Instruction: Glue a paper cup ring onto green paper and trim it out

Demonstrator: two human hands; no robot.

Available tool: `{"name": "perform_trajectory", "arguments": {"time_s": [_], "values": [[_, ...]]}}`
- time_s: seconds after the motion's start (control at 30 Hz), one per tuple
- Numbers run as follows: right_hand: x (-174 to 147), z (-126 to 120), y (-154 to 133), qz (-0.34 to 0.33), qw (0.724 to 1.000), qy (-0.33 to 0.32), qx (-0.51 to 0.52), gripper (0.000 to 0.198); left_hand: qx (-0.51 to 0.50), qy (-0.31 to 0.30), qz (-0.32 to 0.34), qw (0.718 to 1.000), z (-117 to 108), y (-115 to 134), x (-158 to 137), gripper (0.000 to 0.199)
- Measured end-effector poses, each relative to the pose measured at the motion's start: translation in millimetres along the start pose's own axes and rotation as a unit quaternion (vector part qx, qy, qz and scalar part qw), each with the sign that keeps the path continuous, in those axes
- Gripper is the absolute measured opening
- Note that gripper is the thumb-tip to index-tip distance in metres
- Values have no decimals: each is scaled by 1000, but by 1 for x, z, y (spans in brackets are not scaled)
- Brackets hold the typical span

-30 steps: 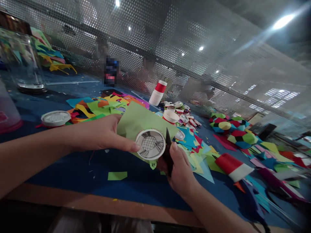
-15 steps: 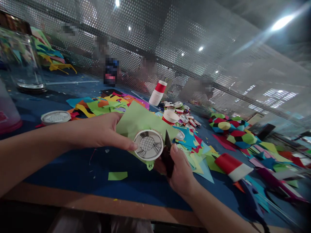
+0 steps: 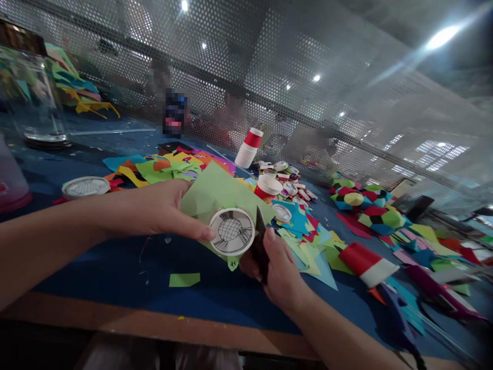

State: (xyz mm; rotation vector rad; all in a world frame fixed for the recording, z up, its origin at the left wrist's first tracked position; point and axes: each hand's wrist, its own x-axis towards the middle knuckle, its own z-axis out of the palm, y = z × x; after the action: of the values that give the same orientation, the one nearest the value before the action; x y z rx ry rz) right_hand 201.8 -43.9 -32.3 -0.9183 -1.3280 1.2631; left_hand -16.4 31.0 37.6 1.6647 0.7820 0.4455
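My left hand (image 3: 185, 221) grips a sheet of light green paper (image 3: 215, 185), thumb on top at the edge of a white paper-cup base (image 3: 232, 231). This round base lies on the sheet and bears a black drawn grid with lines fanning outward. A small green paper head with two eyes (image 3: 232, 263) sticks out below it. My right hand (image 3: 279, 267) is closed around dark-handled scissors (image 3: 260, 228). One dark blade shows against the sheet's right edge, close to the cup base; the other blade is hidden.
Coloured paper scraps (image 3: 165, 167) spread behind my hands. Stacked cups (image 3: 249, 148) stand farther back, near many cut cup bases (image 3: 287, 177). At right lie a red-and-white cup (image 3: 367, 264), a blue glue gun (image 3: 398, 311) and paper balls (image 3: 381, 218). A glass jar (image 3: 42, 103) stands left.
The scissors have shifted slightly left, and their blade now overlaps the green sheet's right edge. The sheet and cup base sit slightly farther left and lower in view.
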Motion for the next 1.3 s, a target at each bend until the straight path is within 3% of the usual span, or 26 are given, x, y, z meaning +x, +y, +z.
{"name": "perform_trajectory", "arguments": {"time_s": [0.4, 0.67, 0.9, 1.13, 1.3], "values": [[-2, 5, -2, -19, 999, 31, -18, 54, -6, 1, -22, 1000, -1, -2, -1, 84], [-4, 8, -5, 27, 996, 82, 9, 51, -19, -24, -3, 1000, 3, 1, -3, 70], [-3, 3, 0, -27, 999, 17, 11, 50, -21, -20, 10, 1000, 1, 1, -1, 60], [-2, 4, -5, -9, 1000, 12, 12, 48, 5, -29, -3, 1000, -1, 3, -5, 70], [-2, 2, -2, 9, 1000, -13, 13, 52, 91, -8, -52, 994, -3, 6, -8, 59]]}}
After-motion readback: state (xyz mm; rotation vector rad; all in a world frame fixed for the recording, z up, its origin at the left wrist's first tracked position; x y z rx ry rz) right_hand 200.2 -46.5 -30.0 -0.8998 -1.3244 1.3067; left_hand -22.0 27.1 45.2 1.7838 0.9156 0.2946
